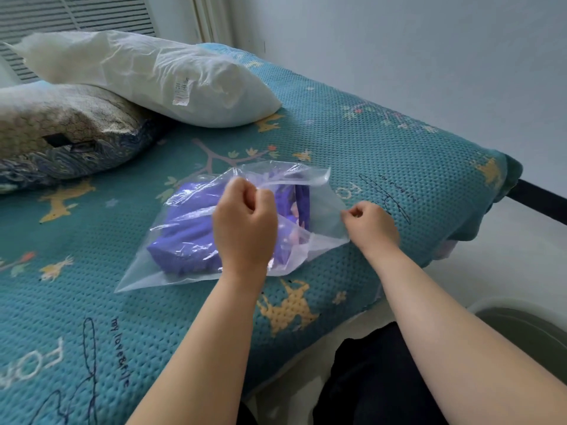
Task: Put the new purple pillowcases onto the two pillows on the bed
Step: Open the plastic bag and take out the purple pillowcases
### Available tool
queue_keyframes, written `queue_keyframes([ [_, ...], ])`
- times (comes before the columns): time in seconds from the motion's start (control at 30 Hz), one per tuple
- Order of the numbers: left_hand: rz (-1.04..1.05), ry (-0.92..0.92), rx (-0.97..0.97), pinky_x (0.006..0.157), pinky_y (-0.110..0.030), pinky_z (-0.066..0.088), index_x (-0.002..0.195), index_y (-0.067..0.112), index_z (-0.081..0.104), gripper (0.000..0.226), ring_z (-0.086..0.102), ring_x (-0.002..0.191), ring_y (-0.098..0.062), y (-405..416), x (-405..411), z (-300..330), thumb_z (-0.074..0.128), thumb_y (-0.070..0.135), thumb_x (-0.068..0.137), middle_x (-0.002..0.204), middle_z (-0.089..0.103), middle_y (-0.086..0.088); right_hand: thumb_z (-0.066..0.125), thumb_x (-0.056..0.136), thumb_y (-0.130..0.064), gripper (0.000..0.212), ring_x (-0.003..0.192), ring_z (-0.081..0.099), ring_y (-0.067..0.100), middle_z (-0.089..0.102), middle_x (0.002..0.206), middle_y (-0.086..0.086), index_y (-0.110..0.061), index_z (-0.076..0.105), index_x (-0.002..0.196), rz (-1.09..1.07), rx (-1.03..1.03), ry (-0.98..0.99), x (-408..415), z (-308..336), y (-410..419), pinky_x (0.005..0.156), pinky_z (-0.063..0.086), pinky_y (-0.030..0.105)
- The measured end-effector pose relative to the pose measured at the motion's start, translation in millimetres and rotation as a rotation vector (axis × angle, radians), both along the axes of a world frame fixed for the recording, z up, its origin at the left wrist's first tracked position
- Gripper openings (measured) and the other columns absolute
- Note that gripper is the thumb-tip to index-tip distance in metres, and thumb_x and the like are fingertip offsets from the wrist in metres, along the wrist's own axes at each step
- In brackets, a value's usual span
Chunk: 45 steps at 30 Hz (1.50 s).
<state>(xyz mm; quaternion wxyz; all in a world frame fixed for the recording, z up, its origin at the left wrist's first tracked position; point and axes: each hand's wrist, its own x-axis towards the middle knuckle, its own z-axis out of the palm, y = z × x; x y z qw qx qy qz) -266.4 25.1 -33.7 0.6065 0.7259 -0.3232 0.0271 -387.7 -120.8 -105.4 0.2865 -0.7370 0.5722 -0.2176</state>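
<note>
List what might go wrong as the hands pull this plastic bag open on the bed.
1. The left hand and right hand pinch opposite sides of the thin plastic bag; pulling hard may tear it.
2. The bag lies close to the bed edge, so the purple pillowcases might slide out toward the floor.

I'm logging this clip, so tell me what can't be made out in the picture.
- Purple pillowcases: how many, folded inside the plastic bag, partly behind the left hand.
- White pillow label text: too small.
- Patterned pillow: cut off by the left edge.
- Right hand fingertips: curled under.
</note>
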Motion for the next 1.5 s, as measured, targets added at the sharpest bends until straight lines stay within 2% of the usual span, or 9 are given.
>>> queue_keyframes([
  [0.1,-0.013,-0.009,-0.118,0.05,-0.024,0.026,0.058,0.024,0.029,0.028,0.03,0.049,-0.007,6,6,1,0.047,0.015,0.076,0.049,0.032,0.007,0.056,0.084,-0.026,0.022,0.085,0.062,0.031,0.067,0.087,0.013,-0.005,0.065,0.088,-0.086,0.178,-0.022,-12,-5,-4,0.064,0.041,0.032],
  [0.27,-0.119,-0.044,0.155,0.053,-0.031,0.031,0.058,0.019,0.034,0.025,0.032,0.052,-0.011,2,2,-9,0.051,0.027,0.076,0.052,0.038,0.007,0.058,0.09,-0.039,0.03,0.072,0.058,0.022,0.061,0.072,-0.004,-0.009,0.059,0.085,-0.051,-0.157,-0.342,-7,22,21,0.067,0.046,0.034],
  [0.4,-0.173,-0.096,0.143,0.067,-0.025,0.034,0.056,0.024,0.039,0.024,0.046,0.074,-0.012,-2,4,-15,0.054,0.023,0.075,0.072,0.045,0.012,0.049,0.088,-0.06,0.064,0.057,0.054,0.017,0.057,0.047,-0.006,-0.016,0.06,0.043,0.221,0.265,-0.034,15,39,50,0.055,0.038,0.027],
  [0.5,-0.187,-0.103,0.15,0.083,-0.026,0.036,0.054,0.028,0.042,0.021,0.047,0.096,-0.016,-1,2,-21,0.051,0.028,0.073,0.092,0.056,0.008,0.054,0.083,-0.063,0.054,0.063,0.055,0.019,0.057,0.063,0.0,-0.013,0.057,0.062,0.24,0.429,0.06,21,44,48,0.059,0.038,0.023],
  [0.83,-0.102,-0.048,0.402,0.107,-0.059,0.022,0.059,0.026,0.044,0.028,0.047,0.117,-0.016,-2,15,-39,0.056,0.028,0.084,0.126,0.051,0.016,0.051,0.086,-0.01,0.02,0.027,0.026,0.005,0.027,0.04,-0.009,-0.026,0.063,0.082,-0.001,0.898,-0.81,9,27,40,0.03,0.026,0.01],
  [1.1,-0.224,0.0,0.737,0.109,-0.066,0.002,0.144,0.036,0.025,0.052,0.007,0.146,-0.016,-11,26,-64,0.019,0.055,0.096,0.157,0.012,0.012,0.054,0.074,-0.011,0.034,0.037,0.028,0.007,0.034,0.05,-0.009,-0.03,0.073,0.093,-0.151,0.676,-1.231,-34,32,18,0.042,0.018,0.016],
  [1.23,-0.238,0.023,0.982,0.11,-0.064,-0.002,0.149,0.038,0.006,0.061,-0.005,0.146,-0.024,-14,34,-75,0.013,0.063,0.093,0.159,-0.001,0.012,0.053,0.057,-0.012,0.017,0.059,0.064,0.015,0.066,0.061,0.0,-0.011,0.069,0.06,-0.003,0.695,-1.556,-63,56,14,0.06,0.05,0.015],
  [1.4,-0.193,-0.041,1.12,0.109,-0.066,-0.004,0.15,0.035,0.002,0.068,-0.012,0.145,-0.027,-16,31,-79,0.018,0.066,0.091,0.159,-0.007,0.009,0.037,0.095,-0.005,0.035,0.052,0.056,-0.004,0.058,0.064,-0.017,-0.023,0.056,0.072,-0.192,0.295,-1.477,-94,63,8,0.057,0.046,0.01],
  [1.5,-0.166,-0.043,1.138,0.109,-0.066,-0.002,0.15,0.03,0.005,0.071,-0.011,0.145,-0.03,-22,24,-71,0.029,0.062,0.091,0.159,-0.005,0.002,0.036,0.077,0.001,0.043,0.039,0.05,0.005,0.05,0.041,-0.009,-0.017,0.051,0.041,0.05,0.434,-1.577,-91,109,10,0.044,0.04,0.011],
])
